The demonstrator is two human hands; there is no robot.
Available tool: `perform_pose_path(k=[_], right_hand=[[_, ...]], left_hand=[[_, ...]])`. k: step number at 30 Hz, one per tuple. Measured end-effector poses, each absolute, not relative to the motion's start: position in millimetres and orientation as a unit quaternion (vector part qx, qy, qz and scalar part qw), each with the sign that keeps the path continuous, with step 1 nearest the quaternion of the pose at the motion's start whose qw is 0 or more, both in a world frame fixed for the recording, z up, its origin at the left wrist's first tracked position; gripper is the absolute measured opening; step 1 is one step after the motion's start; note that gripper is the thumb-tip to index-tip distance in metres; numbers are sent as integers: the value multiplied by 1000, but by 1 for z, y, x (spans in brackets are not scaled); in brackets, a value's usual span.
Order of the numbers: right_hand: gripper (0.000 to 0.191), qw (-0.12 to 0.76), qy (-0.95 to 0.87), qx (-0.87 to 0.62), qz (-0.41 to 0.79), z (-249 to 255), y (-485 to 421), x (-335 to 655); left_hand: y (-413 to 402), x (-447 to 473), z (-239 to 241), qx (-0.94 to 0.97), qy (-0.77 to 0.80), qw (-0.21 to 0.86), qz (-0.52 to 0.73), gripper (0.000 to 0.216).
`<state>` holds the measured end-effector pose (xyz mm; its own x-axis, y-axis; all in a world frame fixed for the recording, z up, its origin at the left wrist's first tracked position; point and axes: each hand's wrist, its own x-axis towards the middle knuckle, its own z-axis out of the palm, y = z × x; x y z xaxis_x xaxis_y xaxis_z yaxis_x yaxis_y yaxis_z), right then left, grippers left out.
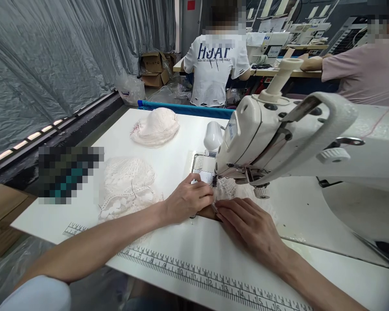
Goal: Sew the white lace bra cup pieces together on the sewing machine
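Currently, I have left hand curled, right hand extended, both beside the lace; I cannot tell the fingers' grip.

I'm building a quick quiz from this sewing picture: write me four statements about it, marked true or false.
1. The left hand is nearer the sewing machine than the cardboard boxes. True.
2. The right hand rests on the printed ruler. False: the right hand is near the lace under the machine head.
3. A pale fabric pile lies on the white tabletop. True.
4. The sewing machine is black. False: it is white.
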<state>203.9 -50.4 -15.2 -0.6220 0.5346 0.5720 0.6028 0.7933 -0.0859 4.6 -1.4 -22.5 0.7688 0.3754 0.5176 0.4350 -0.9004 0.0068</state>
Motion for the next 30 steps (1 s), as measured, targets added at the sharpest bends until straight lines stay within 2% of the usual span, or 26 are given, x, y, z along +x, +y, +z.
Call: perform_pose_path(k=[13, 24, 26, 30], right_hand=[[11, 262, -903, -328, -90, -17, -54, 208], [9, 251, -925, -283, -46, -11, -56, 207], [15, 261, -919, -293, -34, -10, -54, 208], [45, 255, -898, -352, -72, -10, -49, 211]], left_hand=[[-5, 4, -19, -940, -209, 68, -262, 19], [-11, -1, -18, -947, -219, 35, -232, 22], [-12, -2, -19, -948, -221, 27, -228, 21], [-10, 1, -21, -946, -230, 26, -226, 22]])
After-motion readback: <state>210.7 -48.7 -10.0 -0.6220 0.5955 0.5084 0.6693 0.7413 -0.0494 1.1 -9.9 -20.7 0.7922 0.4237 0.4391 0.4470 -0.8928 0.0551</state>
